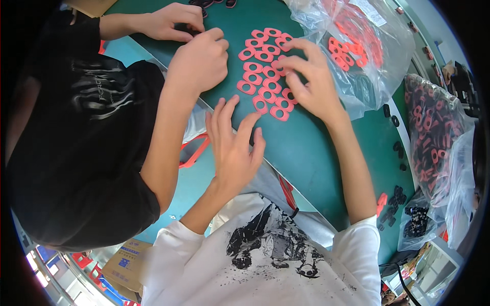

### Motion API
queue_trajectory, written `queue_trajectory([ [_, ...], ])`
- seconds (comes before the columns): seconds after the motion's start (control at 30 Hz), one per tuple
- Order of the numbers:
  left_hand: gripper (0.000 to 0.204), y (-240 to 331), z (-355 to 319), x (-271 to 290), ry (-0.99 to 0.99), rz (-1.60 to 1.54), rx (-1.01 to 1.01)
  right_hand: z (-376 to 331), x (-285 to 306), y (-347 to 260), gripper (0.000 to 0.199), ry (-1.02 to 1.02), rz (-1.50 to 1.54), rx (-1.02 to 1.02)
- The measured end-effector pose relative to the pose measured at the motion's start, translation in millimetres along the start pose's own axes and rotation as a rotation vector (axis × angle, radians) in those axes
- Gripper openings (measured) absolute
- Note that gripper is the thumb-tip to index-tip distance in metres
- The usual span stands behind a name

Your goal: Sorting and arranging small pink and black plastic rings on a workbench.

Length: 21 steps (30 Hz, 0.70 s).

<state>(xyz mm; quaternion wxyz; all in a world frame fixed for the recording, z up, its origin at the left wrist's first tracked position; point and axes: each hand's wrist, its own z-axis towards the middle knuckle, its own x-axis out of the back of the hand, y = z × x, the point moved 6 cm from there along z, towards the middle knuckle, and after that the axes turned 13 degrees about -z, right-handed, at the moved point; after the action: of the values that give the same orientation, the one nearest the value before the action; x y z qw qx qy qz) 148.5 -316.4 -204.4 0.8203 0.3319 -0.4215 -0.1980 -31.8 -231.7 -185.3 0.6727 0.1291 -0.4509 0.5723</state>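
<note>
On the green table lies a loose patch of flat, salmon-red plastic pieces (252, 77), each with a round hole. My right hand (314, 84) is over the right side of this patch, its fingers curved but apart; the fingertips are at several pieces, and I cannot tell whether they press on them. None is lifted. My left hand (232, 145) hovers at the near table edge, below the patch. Its fingers are spread, and nothing is held in it.
At left, a person in a black T-shirt (87, 153) works with both hands close together. A clear bag (380, 76) with red pieces sits at the back right; another bag (434, 132) holds red and black parts. Small black parts (393, 204) lie along the right edge.
</note>
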Motion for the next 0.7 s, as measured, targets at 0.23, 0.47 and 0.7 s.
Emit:
queue_trajectory([
  [0.23,0.034,-7.0,4.7,-7.7,0.008,0.007,-0.067,-5.5,-8.6,-2.6,0.013,-0.07,-0.045,0.029],
  [0.47,0.042,-11.1,1.5,-1.7,0.047,-0.066,-0.011,7.9,-2.2,28.6,0.017,0.077,-0.048,-0.186],
  [0.7,0.053,-1.5,11.3,-16.6,-0.054,0.082,0.036,19.0,-14.5,43.3,0.021,0.109,-0.305,-0.244],
])
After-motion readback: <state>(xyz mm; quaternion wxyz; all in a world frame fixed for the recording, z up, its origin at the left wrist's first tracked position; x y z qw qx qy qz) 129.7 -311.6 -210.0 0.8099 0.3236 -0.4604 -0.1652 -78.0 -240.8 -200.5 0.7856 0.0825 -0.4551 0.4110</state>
